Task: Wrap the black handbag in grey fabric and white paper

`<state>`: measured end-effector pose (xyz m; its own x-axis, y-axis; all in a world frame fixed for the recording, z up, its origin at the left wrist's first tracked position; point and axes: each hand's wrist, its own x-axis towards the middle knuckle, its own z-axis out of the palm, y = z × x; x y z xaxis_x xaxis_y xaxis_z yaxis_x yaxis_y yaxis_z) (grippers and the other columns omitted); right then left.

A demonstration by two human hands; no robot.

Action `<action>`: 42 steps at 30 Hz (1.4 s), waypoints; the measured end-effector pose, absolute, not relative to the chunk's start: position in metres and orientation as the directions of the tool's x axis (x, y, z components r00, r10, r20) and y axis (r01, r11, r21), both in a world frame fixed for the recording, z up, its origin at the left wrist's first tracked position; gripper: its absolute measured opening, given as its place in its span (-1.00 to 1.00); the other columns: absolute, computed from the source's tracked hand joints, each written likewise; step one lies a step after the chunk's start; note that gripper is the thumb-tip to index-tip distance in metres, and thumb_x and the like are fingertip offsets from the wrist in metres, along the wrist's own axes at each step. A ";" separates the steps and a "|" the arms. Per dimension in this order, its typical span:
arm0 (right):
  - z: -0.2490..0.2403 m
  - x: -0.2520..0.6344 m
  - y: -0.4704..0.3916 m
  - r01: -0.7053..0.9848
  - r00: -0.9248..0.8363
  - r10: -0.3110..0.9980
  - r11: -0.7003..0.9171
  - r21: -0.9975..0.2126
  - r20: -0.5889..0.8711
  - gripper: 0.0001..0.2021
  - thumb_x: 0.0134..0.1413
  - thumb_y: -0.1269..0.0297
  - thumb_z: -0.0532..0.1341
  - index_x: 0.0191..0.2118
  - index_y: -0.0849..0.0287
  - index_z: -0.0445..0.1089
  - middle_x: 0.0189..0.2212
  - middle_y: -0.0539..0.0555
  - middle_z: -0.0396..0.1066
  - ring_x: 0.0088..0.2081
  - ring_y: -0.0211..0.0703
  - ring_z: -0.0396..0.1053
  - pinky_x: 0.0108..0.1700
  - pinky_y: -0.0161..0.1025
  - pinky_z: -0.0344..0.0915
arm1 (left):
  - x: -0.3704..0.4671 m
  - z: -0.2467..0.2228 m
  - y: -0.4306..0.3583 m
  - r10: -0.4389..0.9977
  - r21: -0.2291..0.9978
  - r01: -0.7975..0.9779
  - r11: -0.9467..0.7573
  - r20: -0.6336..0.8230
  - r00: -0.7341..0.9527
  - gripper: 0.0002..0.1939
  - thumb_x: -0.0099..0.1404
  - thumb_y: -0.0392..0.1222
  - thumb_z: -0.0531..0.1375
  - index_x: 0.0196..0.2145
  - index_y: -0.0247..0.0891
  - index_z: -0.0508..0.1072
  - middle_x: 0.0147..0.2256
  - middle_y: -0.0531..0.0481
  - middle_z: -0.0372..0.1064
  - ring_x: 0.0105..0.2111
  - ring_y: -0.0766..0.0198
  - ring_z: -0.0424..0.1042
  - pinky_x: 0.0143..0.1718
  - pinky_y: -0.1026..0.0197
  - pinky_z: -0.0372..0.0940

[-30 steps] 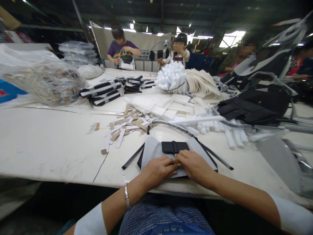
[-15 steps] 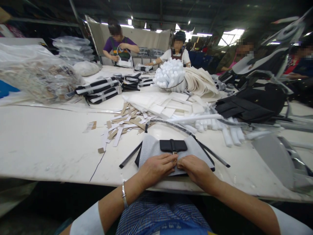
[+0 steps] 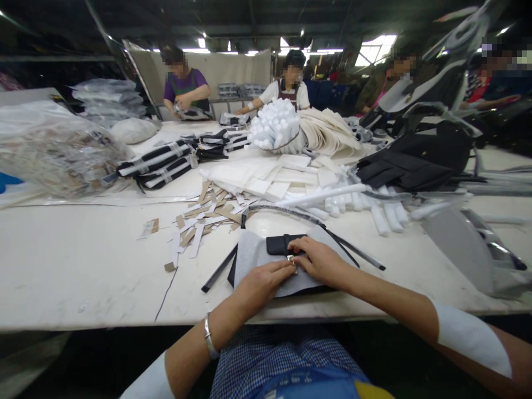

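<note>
A handbag (image 3: 253,257) with a grey cover over its black body lies flat near the table edge, its handle stretching away from me. At its middle sits a black flap (image 3: 276,245) with a strap and a small gold-coloured metal clasp (image 3: 290,258). My left hand (image 3: 262,284) rests on the grey cover, its fingers pressed together and their tips at the clasp; its thumb is hidden. With curled fingers over the right part of the flap and thumb by the clasp, my right hand (image 3: 322,261) grips there. Fingers hide part of the clasp.
Cardboard strips (image 3: 199,224) lie beyond the handbag to the left. Further back are white foam sheets (image 3: 266,180), a bundle of white foam rods (image 3: 274,127) and black bag parts (image 3: 407,166). A clear plastic sack (image 3: 62,149) stands left. Several people work across the table.
My right hand has moved up from beside the clasp onto the black flap, its fingers now over the flap's right part. My left hand stays at the clasp. The view has shifted slightly.
</note>
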<state>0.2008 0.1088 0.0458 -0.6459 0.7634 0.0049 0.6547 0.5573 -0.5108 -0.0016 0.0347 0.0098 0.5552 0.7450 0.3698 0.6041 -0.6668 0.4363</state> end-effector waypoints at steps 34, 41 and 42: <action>0.017 0.211 0.096 0.718 -0.590 0.806 0.554 -0.422 0.056 -0.70 0.35 0.27 0.04 0.13 0.03 0.32 0.07 0.08 0.37 -0.12 -0.02 0.46 -0.24 -0.18 0.35 | -0.126 0.088 -0.089 0.872 0.814 0.443 0.376 -0.148 -0.467 -0.56 0.15 0.15 0.30 -0.16 -0.23 0.59 -0.21 -0.09 0.60 -0.19 0.03 0.59 -0.19 0.07 0.52; 0.003 0.218 0.102 0.727 -0.621 0.778 0.618 -0.298 0.097 -0.63 0.34 0.12 -0.02 0.18 -0.03 0.27 0.13 0.05 0.34 -0.18 0.02 0.47 -0.29 -0.09 0.37 | -0.121 0.030 -0.175 0.706 0.775 0.300 0.557 -0.250 -0.663 -0.58 0.04 0.03 0.39 -0.21 -0.31 0.55 -0.32 -0.12 0.60 -0.25 0.03 0.59 -0.16 0.04 0.48; 0.001 0.219 0.104 0.717 -0.634 0.766 0.633 -0.291 0.104 -0.63 0.34 0.12 -0.02 0.18 -0.03 0.26 0.13 0.06 0.34 -0.16 0.01 0.47 -0.27 -0.09 0.37 | -0.121 0.023 -0.183 0.706 0.769 0.305 0.562 -0.254 -0.661 -0.60 0.05 0.02 0.38 -0.22 -0.29 0.57 -0.25 -0.12 0.60 -0.18 0.02 0.58 -0.09 0.03 0.46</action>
<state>0.2195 0.1036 0.0007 -0.6342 0.7661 0.1041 0.7170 0.6332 -0.2915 -0.1211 -0.1829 0.0229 -0.6611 0.7059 -0.2543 0.3049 0.5625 0.7686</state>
